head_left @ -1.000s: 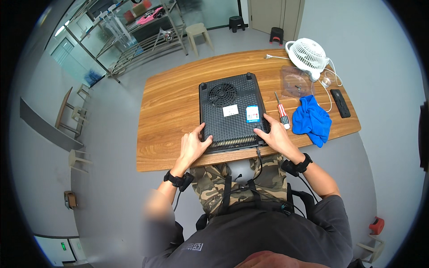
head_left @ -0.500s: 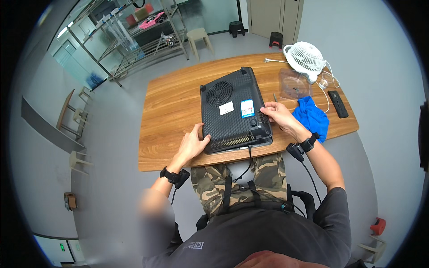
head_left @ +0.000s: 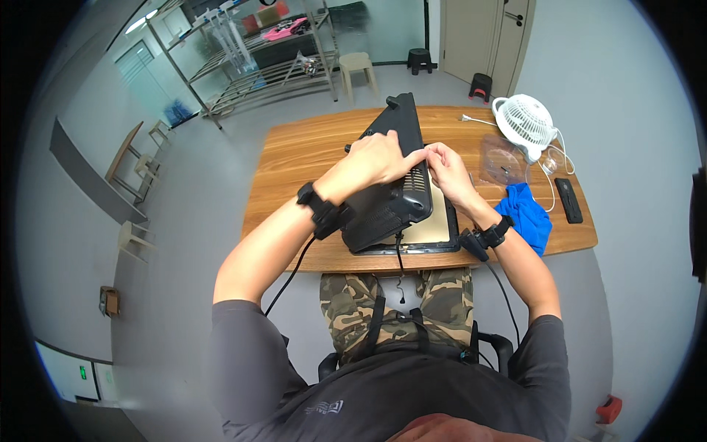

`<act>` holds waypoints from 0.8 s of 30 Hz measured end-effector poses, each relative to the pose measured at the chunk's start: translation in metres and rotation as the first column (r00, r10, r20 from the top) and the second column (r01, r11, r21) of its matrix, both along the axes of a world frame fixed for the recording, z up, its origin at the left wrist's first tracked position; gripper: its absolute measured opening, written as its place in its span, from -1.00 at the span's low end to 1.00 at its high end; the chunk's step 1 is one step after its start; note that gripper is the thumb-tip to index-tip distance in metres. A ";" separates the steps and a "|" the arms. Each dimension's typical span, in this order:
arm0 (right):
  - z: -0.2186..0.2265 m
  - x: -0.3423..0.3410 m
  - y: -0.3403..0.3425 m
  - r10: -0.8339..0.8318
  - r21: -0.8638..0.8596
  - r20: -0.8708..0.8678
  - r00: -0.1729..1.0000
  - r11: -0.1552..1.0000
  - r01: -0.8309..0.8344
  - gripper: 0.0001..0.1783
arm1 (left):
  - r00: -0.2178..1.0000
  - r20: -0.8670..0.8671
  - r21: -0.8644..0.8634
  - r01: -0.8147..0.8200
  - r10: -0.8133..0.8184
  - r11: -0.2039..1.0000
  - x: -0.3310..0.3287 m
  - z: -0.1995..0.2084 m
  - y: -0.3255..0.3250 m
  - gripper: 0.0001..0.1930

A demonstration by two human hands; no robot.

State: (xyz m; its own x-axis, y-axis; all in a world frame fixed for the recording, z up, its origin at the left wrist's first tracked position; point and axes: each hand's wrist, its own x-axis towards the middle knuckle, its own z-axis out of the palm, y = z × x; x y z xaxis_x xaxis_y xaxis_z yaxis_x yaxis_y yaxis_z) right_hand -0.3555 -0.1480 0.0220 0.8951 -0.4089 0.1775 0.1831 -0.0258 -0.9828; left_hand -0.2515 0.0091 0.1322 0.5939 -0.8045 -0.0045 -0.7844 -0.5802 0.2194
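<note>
A black plastic cooker housing (head_left: 390, 199) with vent slots stands tilted up on its side over the middle of the wooden table (head_left: 294, 162). My left hand (head_left: 375, 158) grips its upper face from the left. My right hand (head_left: 445, 171) pinches the same raised edge from the right, its fingertips meeting my left thumb. Under the housing a flat dark-rimmed panel (head_left: 438, 228) with a beige inner face lies on the table's near edge. A black cord (head_left: 400, 265) hangs from the housing toward my lap.
On the right of the table are a white fan (head_left: 524, 121), a clear plastic bag (head_left: 501, 158), a blue cloth (head_left: 529, 214) and a black remote (head_left: 568, 200). Metal shelving (head_left: 258, 51) and stools stand beyond the far edge.
The cooker lay flat, underside up, with both hands at its near edge. Now the black housing is lifted and tipped up off the flat panel, and both hands have moved up onto its raised edge.
</note>
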 end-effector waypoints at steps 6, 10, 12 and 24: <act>0.032 0.013 0.023 0.117 0.014 0.011 0.993 0.993 -0.117 -0.75 | 0.999 -0.013 0.270 -0.036 0.041 0.962 0.016 0.032 -0.011 0.13; 0.026 0.033 0.026 0.250 0.014 0.011 0.968 0.968 -0.250 -0.76 | 0.987 -0.093 0.271 -0.102 0.132 0.957 0.036 0.039 0.001 -0.18; 0.021 0.038 0.035 0.213 -0.072 -0.035 0.976 0.974 -0.215 -0.76 | 0.987 -0.047 0.242 -0.139 0.154 0.960 0.039 0.037 0.008 -0.24; -0.090 0.079 0.053 0.359 0.022 -0.591 0.722 0.902 -0.430 -0.69 | 0.961 -0.202 0.275 -0.130 0.189 0.953 0.096 0.060 0.086 -0.34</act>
State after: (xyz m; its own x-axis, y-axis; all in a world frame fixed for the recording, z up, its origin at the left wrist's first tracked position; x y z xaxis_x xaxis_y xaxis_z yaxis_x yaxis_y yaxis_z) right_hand -0.2763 -0.0954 -0.0675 0.9186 -0.0054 -0.3951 -0.3887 -0.1918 -0.9012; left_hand -0.1554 0.0953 0.1918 0.6738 -0.6530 -0.3458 -0.6247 -0.7534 0.2054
